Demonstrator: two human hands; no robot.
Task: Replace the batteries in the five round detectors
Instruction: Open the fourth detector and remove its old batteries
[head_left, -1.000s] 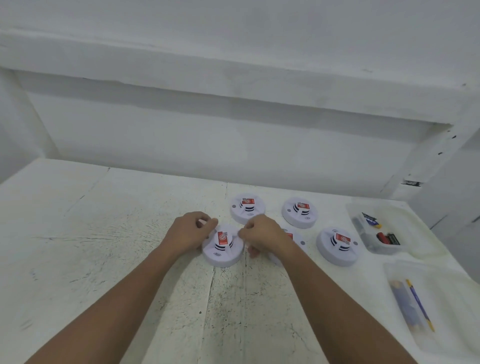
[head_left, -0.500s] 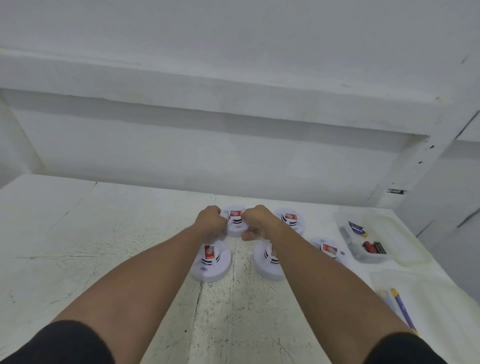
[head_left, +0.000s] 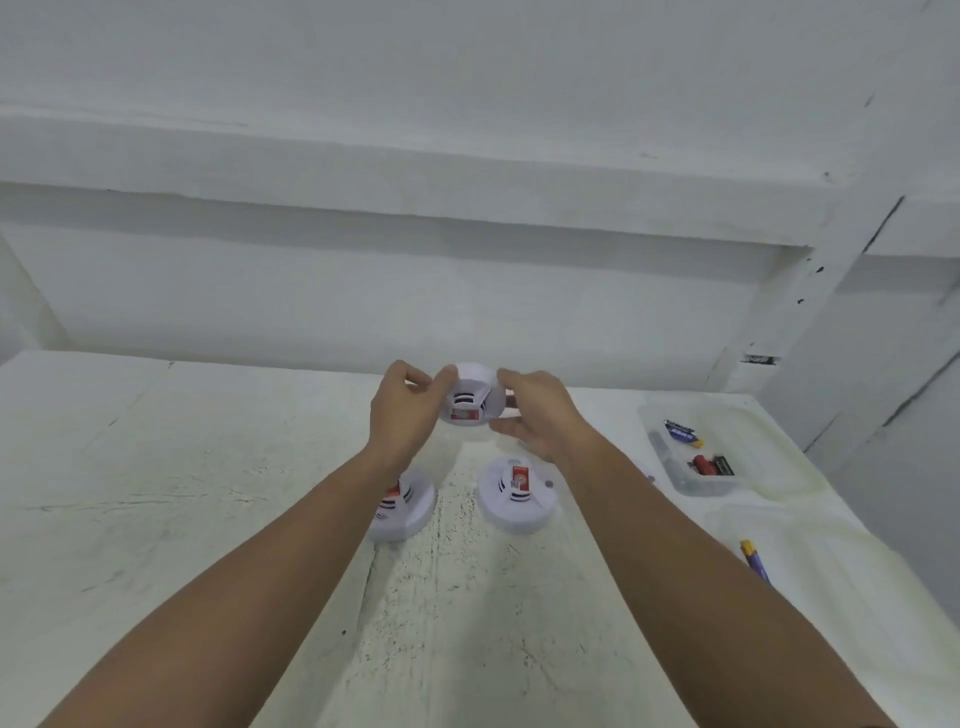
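Both hands hold one white round detector lifted above the table and tilted toward me, its red label at the bottom. My left hand grips its left rim and my right hand grips its right rim. Two more white detectors lie on the table below: one partly hidden under my left forearm, the other between my arms with its red label up. Any other detectors are hidden behind my right arm.
A clear plastic tray at the right holds several batteries, among them a blue one and a red one. Nearer, another clear tray holds a purple and yellow battery. A white wall rises behind the white table.
Both hands left the near detector, reached to the far one, took it by its rim and lifted it off the table, tilting it toward me.
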